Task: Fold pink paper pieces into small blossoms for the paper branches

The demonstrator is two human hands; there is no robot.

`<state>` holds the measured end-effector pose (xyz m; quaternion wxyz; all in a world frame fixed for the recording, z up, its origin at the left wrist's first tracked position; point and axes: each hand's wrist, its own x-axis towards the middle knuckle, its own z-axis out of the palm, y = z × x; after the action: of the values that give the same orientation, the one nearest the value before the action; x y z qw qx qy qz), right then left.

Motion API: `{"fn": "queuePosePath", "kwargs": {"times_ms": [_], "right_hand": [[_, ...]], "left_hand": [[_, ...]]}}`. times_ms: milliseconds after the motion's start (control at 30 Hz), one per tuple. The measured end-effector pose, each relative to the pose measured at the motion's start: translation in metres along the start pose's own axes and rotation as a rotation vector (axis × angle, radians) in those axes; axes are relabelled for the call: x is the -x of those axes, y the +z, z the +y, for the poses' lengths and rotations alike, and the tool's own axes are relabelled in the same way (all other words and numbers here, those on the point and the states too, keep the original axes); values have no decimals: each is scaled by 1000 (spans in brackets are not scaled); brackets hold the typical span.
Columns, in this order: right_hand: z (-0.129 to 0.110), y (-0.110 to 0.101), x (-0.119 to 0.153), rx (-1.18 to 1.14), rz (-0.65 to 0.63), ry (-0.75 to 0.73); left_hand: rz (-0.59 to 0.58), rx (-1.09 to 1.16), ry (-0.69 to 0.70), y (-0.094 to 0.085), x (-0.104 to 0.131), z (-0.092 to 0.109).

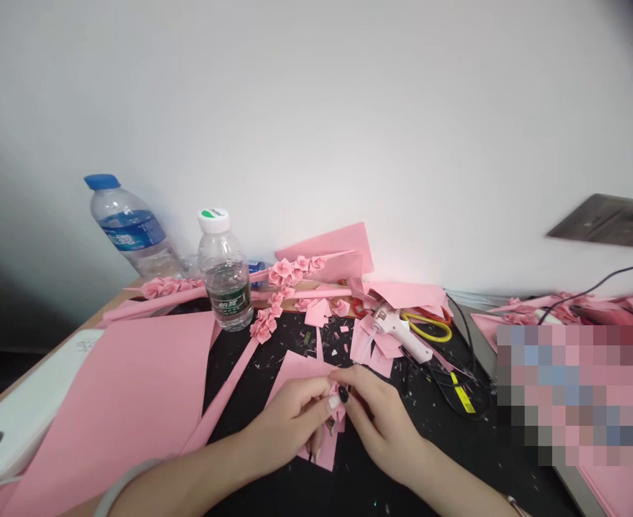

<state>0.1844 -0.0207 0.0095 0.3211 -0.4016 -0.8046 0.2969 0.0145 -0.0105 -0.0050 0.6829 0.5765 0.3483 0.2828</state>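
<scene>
My left hand [297, 409] and my right hand [378, 413] meet at the front middle of the table. Between their fingertips they pinch a small folded pink paper piece [338, 413], partly hidden by the thumbs. It looks like a paper flower, similar to those on the stems. Under the hands lies a flat pink paper sheet [289, 370]. Just beyond them, a white glue gun [405, 336] rests on its side. A pink paper stem with small paper flowers [265, 323] slants down to the left of my left hand.
Two water bottles, one blue-capped [133, 226] and one white-capped [225, 280], stand at the back left. A large pink sheet [144, 380] overlaps a white device [30, 402]. Yellow-handled scissors [429, 327] and a black cable [470, 337] lie right of the glue gun, near paper scraps.
</scene>
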Motion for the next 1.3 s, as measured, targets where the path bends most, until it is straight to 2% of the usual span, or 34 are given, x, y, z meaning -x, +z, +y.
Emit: {"fn": "queuePosePath", "kwargs": {"times_ms": [167, 467, 767, 1033, 1133, 1300], "right_hand": [[2, 1, 0, 105, -5, -5], [-3, -4, -4, 291, -89, 32], [4, -1, -3, 205, -162, 35], [6, -1, -4, 175, -112, 35], [8, -3, -4, 195, -94, 15], [11, -4, -4, 281, -76, -11]], "left_hand": [[62, -15, 18, 1, 0, 0], [49, -28, -2, 1, 0, 1], [4, -75, -12, 0, 1, -2], [-7, 19, -25, -2, -2, 3], [-16, 72, -63, -3, -3, 2], [-108, 190, -194, -7, -5, 2]]}}
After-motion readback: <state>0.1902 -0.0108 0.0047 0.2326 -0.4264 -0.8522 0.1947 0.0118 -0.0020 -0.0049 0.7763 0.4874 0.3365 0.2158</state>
